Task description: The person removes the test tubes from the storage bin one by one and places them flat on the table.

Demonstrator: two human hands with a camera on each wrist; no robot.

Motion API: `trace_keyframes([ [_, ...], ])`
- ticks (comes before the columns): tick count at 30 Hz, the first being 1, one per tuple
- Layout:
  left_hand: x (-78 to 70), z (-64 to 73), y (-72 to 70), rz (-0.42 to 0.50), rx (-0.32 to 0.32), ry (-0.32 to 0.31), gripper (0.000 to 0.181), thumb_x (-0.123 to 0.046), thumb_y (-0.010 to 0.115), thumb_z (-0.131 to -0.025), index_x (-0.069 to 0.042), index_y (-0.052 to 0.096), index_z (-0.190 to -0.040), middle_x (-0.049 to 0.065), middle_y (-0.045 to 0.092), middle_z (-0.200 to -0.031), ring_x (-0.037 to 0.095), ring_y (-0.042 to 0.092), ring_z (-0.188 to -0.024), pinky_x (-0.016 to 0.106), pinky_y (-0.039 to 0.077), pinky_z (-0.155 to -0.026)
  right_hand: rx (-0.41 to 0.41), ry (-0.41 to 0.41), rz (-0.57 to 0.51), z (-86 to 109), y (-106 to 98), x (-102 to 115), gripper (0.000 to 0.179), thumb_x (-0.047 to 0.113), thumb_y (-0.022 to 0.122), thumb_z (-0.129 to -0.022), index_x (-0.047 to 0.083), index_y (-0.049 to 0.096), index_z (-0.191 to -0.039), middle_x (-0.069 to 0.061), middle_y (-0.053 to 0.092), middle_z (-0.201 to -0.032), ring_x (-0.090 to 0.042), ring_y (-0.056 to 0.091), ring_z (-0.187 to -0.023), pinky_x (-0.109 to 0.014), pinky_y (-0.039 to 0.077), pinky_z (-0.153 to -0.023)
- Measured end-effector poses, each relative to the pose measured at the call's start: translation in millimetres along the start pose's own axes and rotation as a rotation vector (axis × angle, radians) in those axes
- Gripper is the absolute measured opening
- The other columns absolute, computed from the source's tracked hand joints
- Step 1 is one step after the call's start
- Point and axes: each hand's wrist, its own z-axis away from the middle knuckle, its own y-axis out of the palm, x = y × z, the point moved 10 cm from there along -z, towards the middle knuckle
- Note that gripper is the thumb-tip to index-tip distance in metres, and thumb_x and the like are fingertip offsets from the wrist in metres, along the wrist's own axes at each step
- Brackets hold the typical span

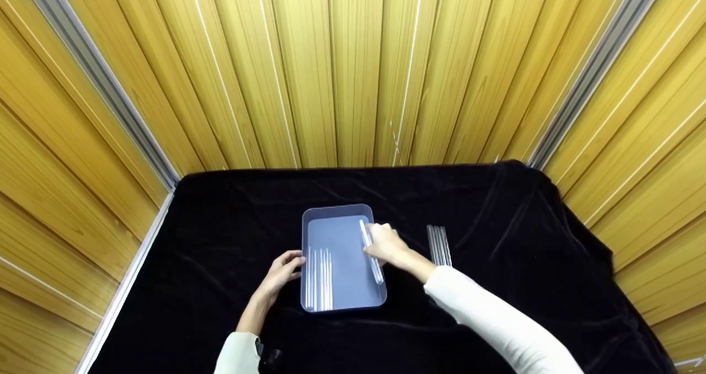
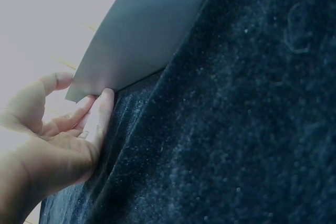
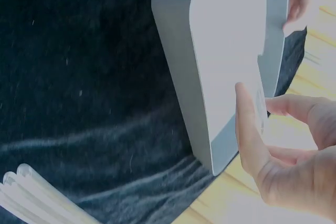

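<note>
A translucent blue-grey plastic tray lies on the black cloth. My left hand pinches its left wall, thumb at the rim and fingertips on the outer side. My right hand holds a clear tube between thumb and fingers, over the tray's right side. In the right wrist view that hand reaches over the rim, and the tube mostly fades into the glare. Several clear tubes lie side by side in the tray's near left corner.
Several more clear tubes lie together on the black cloth right of the tray, partly behind the right sleeve. Yellow wood-patterned walls stand behind and at both sides.
</note>
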Motion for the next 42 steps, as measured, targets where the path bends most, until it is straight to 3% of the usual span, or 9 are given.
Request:
trace_keyframes([
  [9,1.6,-0.4,3.3,0.002,-0.003,0.002,0.041,-0.011,0.059,-0.099,0.012,0.055,-0.132,0.024,0.061,-0.125,0.027,0.064,-0.111,0.043,0.058,-0.098,-0.036,0.087,0.014,2.1,-29.6,-29.4,0.046,0.001,0.069,-0.079,-0.003,0.065,-0.125,-0.026,0.072,-0.095,-0.033,0.071,-0.057,-0.033,0.058,-0.042],
  [14,4.5,0.9,3.0,-0.003,0.0,0.005,0.041,-0.012,0.059,-0.099,0.012,0.055,-0.131,0.022,0.062,-0.123,0.022,0.063,-0.109,0.041,0.058,-0.098,-0.037,0.129,0.004,6.5,-38.7,-51.3,0.053,0.0,0.068,-0.078,-0.004,0.061,-0.131,-0.03,0.069,-0.102,-0.034,0.071,-0.056,-0.035,0.059,-0.044],
  [29,2.7,-0.6,-0.5,-0.002,-0.018,0.013,0.04,-0.011,0.059,-0.1,0.013,0.055,-0.132,0.024,0.062,-0.124,0.024,0.064,-0.109,0.043,0.058,-0.098,-0.041,0.229,-0.029,14.1,-83.7,-106.5,0.056,0.001,0.068,-0.082,-0.003,0.057,-0.137,-0.029,0.068,-0.098,-0.032,0.072,-0.067,-0.039,0.063,-0.053],
  [36,2.3,-1.0,-0.9,-0.014,-0.014,0.008,0.041,-0.013,0.06,-0.099,0.012,0.055,-0.132,0.023,0.062,-0.123,0.023,0.063,-0.108,0.043,0.058,-0.099,-0.051,0.271,-0.063,23.4,-94.6,-135.1,0.057,0.0,0.066,-0.081,-0.007,0.054,-0.137,-0.034,0.066,-0.102,-0.031,0.072,-0.062,-0.035,0.062,-0.049],
  [42,2.1,-0.1,-0.9,-0.018,-0.025,0.003,0.04,-0.012,0.059,-0.099,0.011,0.056,-0.132,0.023,0.062,-0.124,0.024,0.063,-0.109,0.042,0.058,-0.098,-0.043,0.316,-0.08,29.9,-101.0,-152.5,0.058,0.001,0.065,-0.084,-0.008,0.051,-0.139,-0.037,0.063,-0.108,-0.038,0.075,-0.071,-0.034,0.062,-0.051],
])
